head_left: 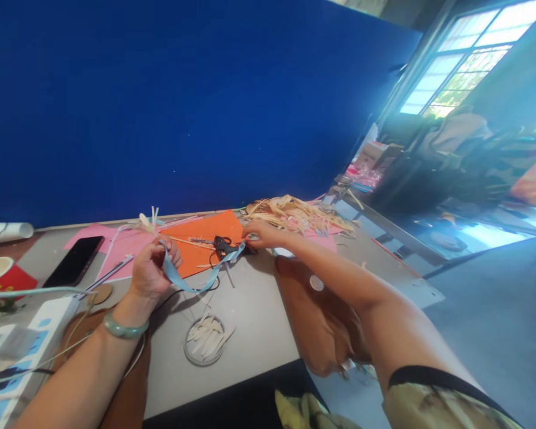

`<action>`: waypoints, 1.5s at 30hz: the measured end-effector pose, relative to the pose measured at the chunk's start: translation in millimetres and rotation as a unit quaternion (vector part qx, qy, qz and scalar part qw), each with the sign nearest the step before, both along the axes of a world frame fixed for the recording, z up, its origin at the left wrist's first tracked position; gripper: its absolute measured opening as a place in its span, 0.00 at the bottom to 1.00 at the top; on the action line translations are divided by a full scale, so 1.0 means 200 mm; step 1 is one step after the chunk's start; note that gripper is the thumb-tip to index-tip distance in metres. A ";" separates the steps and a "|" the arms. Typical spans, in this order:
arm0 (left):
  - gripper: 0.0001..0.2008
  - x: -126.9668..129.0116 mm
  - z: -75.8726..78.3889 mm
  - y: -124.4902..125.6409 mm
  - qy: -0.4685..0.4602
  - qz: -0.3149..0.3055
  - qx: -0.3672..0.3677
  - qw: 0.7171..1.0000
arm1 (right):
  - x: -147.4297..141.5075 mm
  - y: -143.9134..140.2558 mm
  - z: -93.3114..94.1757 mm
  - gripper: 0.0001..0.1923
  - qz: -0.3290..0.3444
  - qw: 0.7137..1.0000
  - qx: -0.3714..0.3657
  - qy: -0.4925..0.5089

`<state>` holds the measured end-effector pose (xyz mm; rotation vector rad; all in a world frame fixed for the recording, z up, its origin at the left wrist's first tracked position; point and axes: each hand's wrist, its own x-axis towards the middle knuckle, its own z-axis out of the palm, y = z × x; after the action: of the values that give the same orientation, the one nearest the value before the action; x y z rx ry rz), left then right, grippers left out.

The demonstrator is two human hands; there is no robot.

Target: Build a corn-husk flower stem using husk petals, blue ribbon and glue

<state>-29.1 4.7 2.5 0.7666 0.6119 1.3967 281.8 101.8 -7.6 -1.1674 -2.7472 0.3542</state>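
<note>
A light blue ribbon hangs in a slack curve between my two hands. My left hand is closed round one end of it, and a pale flower-like bunch of strips on a thin stem sticks out at the same hand. The far end of the ribbon is pinched in the fingers of my right hand. Close to that hand, a black glue gun with a cord lies on orange paper. A round dish of pale petal-like strips stands nearer to me.
Dried husk strips are heaped at the back right. A phone, a red cup and a white power strip with cables crowd the left. Brown material lies under my right forearm. A blue panel borders the table's back.
</note>
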 end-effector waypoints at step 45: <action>0.21 0.11 -0.07 -0.02 0.163 -0.184 -0.049 0.968 | -0.46 -0.22 0.25 0.25 -0.131 0.991 -0.010 -0.003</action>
<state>-6.3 1.3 -11.7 0.9842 0.7426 0.9004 189.0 58.4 41.8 -1.5136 -2.5552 0.3467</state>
